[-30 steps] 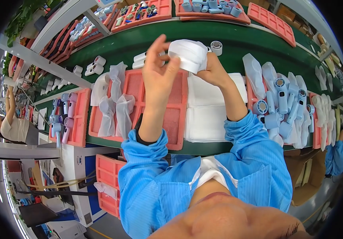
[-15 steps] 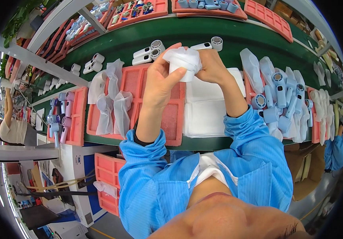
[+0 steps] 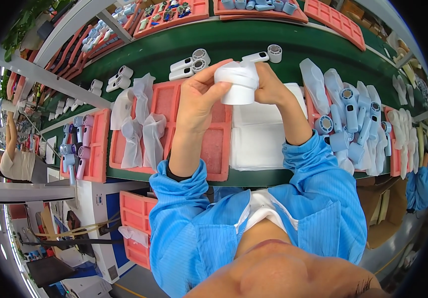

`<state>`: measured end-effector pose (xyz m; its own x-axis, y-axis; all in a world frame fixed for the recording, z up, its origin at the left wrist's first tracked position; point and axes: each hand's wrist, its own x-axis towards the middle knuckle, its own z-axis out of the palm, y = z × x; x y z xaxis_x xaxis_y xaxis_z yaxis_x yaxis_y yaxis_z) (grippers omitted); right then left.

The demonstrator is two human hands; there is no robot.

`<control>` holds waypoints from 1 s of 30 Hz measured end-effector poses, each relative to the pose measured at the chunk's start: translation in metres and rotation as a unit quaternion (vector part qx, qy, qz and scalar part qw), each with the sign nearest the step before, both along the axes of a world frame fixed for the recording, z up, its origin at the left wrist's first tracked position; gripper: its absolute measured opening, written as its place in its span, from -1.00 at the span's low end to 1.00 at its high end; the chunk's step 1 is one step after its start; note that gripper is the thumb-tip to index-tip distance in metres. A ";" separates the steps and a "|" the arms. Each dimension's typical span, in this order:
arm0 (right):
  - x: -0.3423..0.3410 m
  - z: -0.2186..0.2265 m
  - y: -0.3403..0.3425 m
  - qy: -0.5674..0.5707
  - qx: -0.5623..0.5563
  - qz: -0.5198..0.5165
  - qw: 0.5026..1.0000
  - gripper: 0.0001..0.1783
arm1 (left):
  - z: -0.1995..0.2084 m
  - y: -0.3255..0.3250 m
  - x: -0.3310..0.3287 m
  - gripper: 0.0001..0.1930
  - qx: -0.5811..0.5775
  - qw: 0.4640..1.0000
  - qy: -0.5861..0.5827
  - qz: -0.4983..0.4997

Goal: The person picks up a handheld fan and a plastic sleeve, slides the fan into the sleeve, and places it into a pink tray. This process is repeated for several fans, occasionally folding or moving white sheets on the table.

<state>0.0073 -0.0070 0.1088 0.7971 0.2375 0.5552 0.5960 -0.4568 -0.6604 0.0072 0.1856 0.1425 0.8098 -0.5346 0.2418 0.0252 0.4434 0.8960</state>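
Note:
Both my hands hold up a white handheld fan (image 3: 239,96) over the table, its round head pointing toward me. A thin white bag (image 3: 236,74) is bunched around the upper part of that head, while the smooth lower rim is bare. My left hand (image 3: 198,102) grips the left side with thumb and fingers. On the right, my right hand (image 3: 270,85) is closed against the bag and fan; its fingertips are partly hidden. Below the hands lie a stack of flat white bags (image 3: 257,146) and a pink divided tray (image 3: 218,133) bearing several bagged fans (image 3: 131,136) on its left part.
White fans (image 3: 183,68) lie on the green conveyor belt (image 3: 159,52) beyond my hands. To the right, blue fans (image 3: 351,116) and bagged ones crowd a pink tray. Purple and blue fans (image 3: 83,149) fill another tray at left. A co-worker (image 3: 15,159) is at far left.
My hands and the fan have shifted slightly right, and the fan has turned so more of its bare rim shows. The white fans on the belt have moved a little right.

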 end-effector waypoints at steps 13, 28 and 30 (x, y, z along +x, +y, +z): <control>-0.014 0.017 0.017 -0.095 -0.117 -0.219 0.964 -0.67 | -0.017 -0.031 -0.020 -0.77 0.084 0.836 -0.255 0.479; 0.064 0.027 -0.056 0.269 -0.021 -0.135 0.954 -0.51 | -0.060 -0.025 0.073 -0.91 0.042 0.937 -0.023 0.347; 0.097 0.009 -0.115 0.231 -0.105 -0.394 0.883 -0.53 | -0.072 -0.061 0.060 -0.90 0.187 0.918 -0.165 0.308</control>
<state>0.1040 -0.1219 0.1182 0.8912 -0.4328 0.1361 -0.2730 -0.7511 -0.6011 0.0672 0.1249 0.0709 0.9020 -0.0952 0.4212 -0.4274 -0.0582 0.9022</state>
